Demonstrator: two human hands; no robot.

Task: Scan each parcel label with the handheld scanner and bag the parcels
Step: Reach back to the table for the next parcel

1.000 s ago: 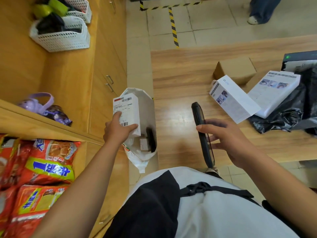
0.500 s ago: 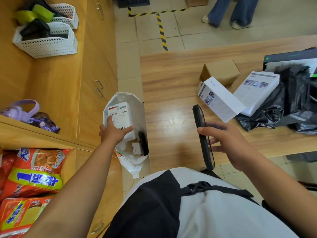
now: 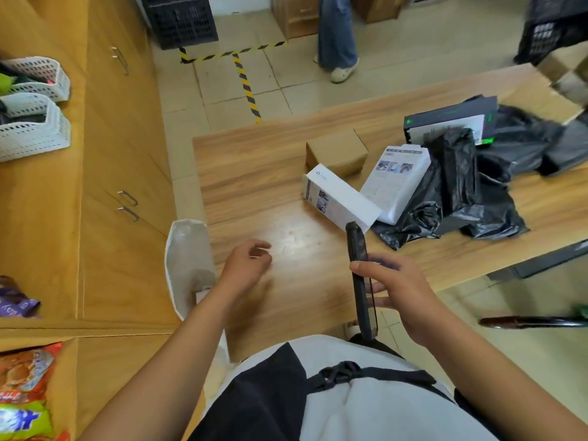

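Left hand (image 3: pixel 246 261): grip loose, empty, above tabletop (image 3: pixel 254 173).
Right hand (image 3: pixel 401 288): grip round scanner (image 3: pixel 357 243).
Bag (image 3: pixel 186 249): tabletop's left edge, contents unclear.
White box (image 3: pixel 340 198): on tabletop. Lift it next, label facing scanner.

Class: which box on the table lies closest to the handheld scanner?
The long white box: its near corner lies right by the scanner tip, while the brown carton and flat white box sit farther back.
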